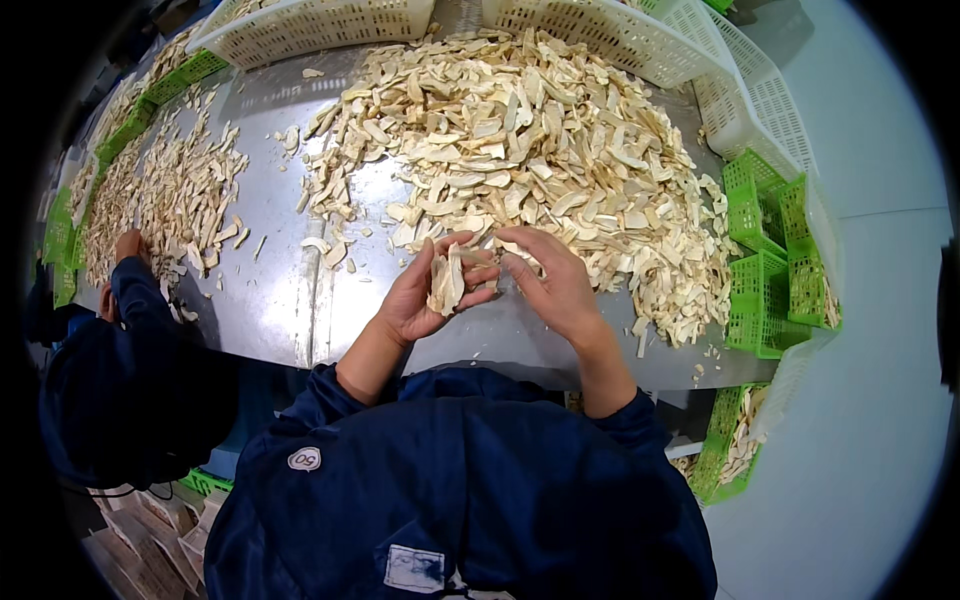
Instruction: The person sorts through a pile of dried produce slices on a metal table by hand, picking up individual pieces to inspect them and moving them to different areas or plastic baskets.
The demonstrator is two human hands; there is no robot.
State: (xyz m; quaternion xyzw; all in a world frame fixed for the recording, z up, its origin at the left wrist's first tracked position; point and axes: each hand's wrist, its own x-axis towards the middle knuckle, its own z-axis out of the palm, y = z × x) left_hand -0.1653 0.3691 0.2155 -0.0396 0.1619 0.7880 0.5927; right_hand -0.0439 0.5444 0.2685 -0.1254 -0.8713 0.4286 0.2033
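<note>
My left hand (414,306) is palm up over the front of a metal table, holding a pale, dried slice (448,283), apparently of mushroom or root. More slice pieces show between its fingers. Just to the right, my right hand (561,289) is half curled, with thumb and fingertips at the near edge of the pile. Pale slices show beside its thumb, but whether it grips one cannot be told. Beyond both hands spreads a large heap of similar cream and tan slices (517,142).
White perforated baskets (322,34) line the far edge. Small green baskets (757,300) stand at the right, another (724,457) below with slices. At left, a co-worker's hand (129,245) touches a second slice heap (184,169). A seam (311,300) crosses the steel tabletop (262,285).
</note>
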